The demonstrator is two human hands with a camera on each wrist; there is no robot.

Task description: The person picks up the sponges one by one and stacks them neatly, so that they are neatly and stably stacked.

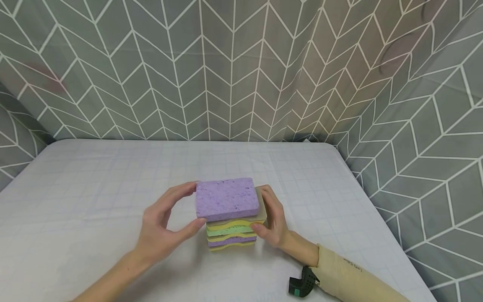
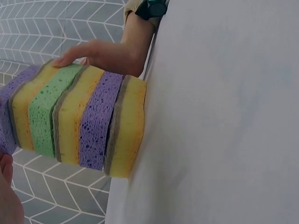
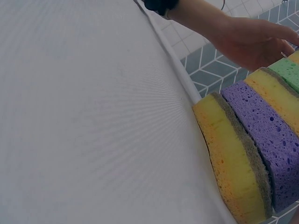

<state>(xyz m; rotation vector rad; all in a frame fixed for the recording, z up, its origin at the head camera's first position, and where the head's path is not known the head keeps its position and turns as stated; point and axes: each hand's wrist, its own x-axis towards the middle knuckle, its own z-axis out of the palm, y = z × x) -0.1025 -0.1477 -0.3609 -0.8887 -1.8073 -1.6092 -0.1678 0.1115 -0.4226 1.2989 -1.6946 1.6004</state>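
Observation:
A stack of several sponges stands on the white table (image 1: 94,188). My left hand (image 1: 158,228) pinches the purple sponge (image 1: 226,199) on top by its left end, with the thumb at the near corner and the fingers at the far one. This sponge lies slightly skewed to the left on a yellow sponge with a grey scouring side (image 1: 262,205). My right hand (image 1: 274,220) grips that yellow sponge at its right end. Beneath come a green sponge (image 2: 51,112), a yellow one (image 2: 77,121), a purple one (image 2: 100,121) and a yellow one (image 2: 131,126) at the bottom.
A grey curtain (image 1: 215,71) with white chevron lines hangs behind the table and along its right side. A black wrist device (image 1: 302,283) sits at my right wrist, beside a beige sleeve (image 1: 354,272).

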